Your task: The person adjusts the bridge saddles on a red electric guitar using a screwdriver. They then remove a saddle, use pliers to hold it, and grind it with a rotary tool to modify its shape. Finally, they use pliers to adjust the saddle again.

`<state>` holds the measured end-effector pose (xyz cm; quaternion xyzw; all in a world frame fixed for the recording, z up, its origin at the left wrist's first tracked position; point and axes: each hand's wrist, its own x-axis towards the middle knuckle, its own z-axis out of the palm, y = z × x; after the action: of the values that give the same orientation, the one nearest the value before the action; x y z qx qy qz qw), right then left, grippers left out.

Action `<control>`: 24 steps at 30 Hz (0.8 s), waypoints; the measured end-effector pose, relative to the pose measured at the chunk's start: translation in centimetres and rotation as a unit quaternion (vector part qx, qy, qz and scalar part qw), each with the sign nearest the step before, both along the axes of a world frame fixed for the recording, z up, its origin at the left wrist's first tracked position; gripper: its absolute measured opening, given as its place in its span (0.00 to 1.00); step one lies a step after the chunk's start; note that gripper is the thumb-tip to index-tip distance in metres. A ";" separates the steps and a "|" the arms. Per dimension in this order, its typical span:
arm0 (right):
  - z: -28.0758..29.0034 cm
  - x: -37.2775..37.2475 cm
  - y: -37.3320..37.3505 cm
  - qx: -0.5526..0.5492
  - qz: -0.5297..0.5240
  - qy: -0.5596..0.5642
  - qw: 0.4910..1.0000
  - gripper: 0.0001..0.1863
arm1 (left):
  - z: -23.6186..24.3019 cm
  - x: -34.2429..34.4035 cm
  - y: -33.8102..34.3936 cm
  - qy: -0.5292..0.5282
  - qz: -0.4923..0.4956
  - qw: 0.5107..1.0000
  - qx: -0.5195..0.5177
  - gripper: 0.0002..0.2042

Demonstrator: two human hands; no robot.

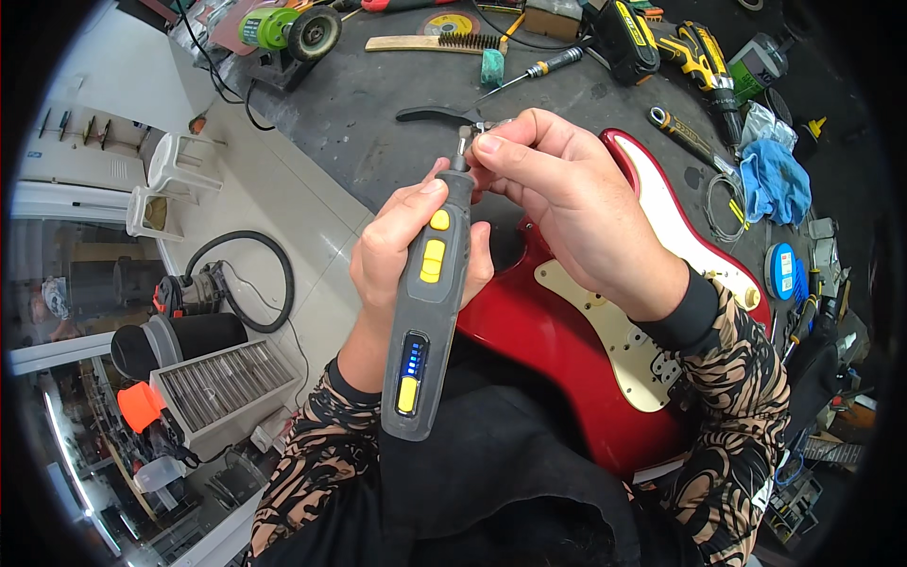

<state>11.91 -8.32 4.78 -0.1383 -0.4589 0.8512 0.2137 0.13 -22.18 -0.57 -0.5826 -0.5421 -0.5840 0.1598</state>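
Observation:
My left hand (402,231) is wrapped around a grey cordless rotary tool (430,312) with yellow buttons and a lit blue indicator strip. The tool points away from me, its small rounded bit (463,142) at the far end. Thumb and fingers of my right hand (590,203) pinch a small metal part (480,130) right beside that bit; its kind is mostly hidden, and whether the two touch I cannot tell. Below and right of my hands lies a red electric guitar body (539,354) with a cream pickguard (614,354). A curved black handle (430,114) shows just beyond the bit.
Across the far side of the dark workbench (350,104) lie a wire brush (430,43), a screwdriver (553,63), a yellow-black cordless drill (694,57) and a bench grinder (283,33). A blue cloth (775,180) is at right. A vacuum cleaner (194,293) stands on the floor at left.

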 end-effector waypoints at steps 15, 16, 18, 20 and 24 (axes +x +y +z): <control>0.2 0.1 0.0 -0.032 0.007 0.008 0.999 0.08 | 0.1 0.1 0.0 -0.013 -0.015 1.000 -0.001 0.28; 0.1 0.2 0.1 -0.031 0.015 0.011 0.999 0.07 | 0.3 0.1 0.0 -0.011 -0.014 1.000 -0.006 0.28; -0.1 0.3 0.3 -0.029 0.032 0.018 0.999 0.06 | 0.4 0.2 0.0 -0.009 -0.012 1.000 -0.008 0.28; -0.2 0.3 0.4 -0.027 0.033 0.016 0.999 0.06 | 0.2 0.2 0.0 -0.010 -0.009 1.000 -0.001 0.28; 0.2 0.2 0.2 -0.034 0.016 0.014 0.999 0.08 | 0.6 0.3 -0.2 -0.006 -0.008 1.000 -0.009 0.28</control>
<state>12.13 -8.09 4.96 -0.1260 -0.4292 0.8713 0.2018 0.39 -22.34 0.08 -0.5852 -0.5435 -0.5837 0.1463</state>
